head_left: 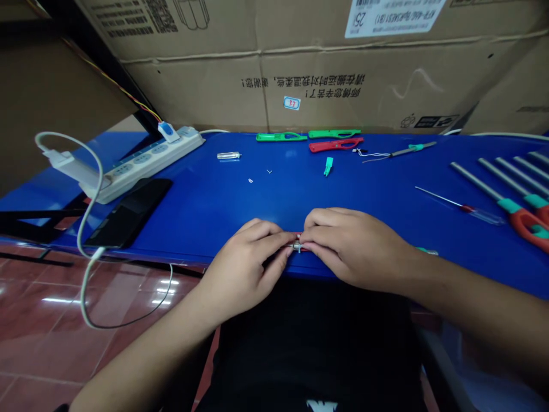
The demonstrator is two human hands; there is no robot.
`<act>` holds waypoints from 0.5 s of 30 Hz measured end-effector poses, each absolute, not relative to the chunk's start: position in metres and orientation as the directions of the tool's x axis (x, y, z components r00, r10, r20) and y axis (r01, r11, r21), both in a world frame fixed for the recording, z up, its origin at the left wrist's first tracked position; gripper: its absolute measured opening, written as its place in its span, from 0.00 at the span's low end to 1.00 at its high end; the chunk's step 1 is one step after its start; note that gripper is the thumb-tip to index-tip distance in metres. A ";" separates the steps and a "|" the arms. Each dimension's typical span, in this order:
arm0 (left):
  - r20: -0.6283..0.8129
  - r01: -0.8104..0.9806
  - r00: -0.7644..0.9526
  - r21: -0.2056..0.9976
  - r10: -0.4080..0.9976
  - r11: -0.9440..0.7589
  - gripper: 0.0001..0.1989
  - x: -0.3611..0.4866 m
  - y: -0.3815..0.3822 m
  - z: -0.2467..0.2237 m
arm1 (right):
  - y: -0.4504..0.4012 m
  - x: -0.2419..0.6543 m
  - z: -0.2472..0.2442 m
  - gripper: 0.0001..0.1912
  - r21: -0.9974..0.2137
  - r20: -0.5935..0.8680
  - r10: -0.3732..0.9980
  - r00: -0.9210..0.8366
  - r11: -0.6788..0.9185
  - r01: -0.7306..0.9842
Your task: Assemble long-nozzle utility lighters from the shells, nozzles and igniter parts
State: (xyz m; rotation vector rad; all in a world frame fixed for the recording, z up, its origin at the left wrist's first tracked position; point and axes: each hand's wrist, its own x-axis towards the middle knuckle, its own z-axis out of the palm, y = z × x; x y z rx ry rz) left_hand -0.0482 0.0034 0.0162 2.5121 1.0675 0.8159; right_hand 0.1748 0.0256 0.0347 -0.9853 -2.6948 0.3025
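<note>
Big cardboard boxes (326, 71) are standing behind the blue table (274, 200), and shiny red floor tiles (51, 326) are catching the light

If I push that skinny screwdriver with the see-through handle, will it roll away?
The screwdriver would probably roll a little: its handle looks round, and the blue tabletop looks smooth. Its thin shaft looks stiff, and it probably feels light.

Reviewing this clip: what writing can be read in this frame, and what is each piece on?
"师傅您辛苦了!": upside down on the brown cardboard box.
"请在搬运时对我温柔些, 谢谢您!": upside down, same box.
"25": upside down on the white rectangular label; its smaller print is too small to read.
"37" or "32": blurred, on the small blue-edged white sticker.
</note>
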 end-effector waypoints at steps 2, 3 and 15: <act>0.402 0.579 0.541 0.459 0.739 -0.674 0.11 -0.048 0.004 0.015 | 0.031 0.174 0.039 0.15 -0.237 0.127 0.624 -0.771 0.774 0.587; 0.409 0.590 0.526 0.455 0.745 -0.667 0.11 -0.048 0.005 0.015 | 0.033 0.174 0.040 0.15 -0.217 0.111 0.609 -0.786 0.786 0.578; 0.371 0.608 0.503 0.490 0.781 -0.625 0.11 -0.050 0.015 0.012 | 0.047 0.181 0.037 0.15 -0.255 0.184 0.554 -0.812 0.825 0.505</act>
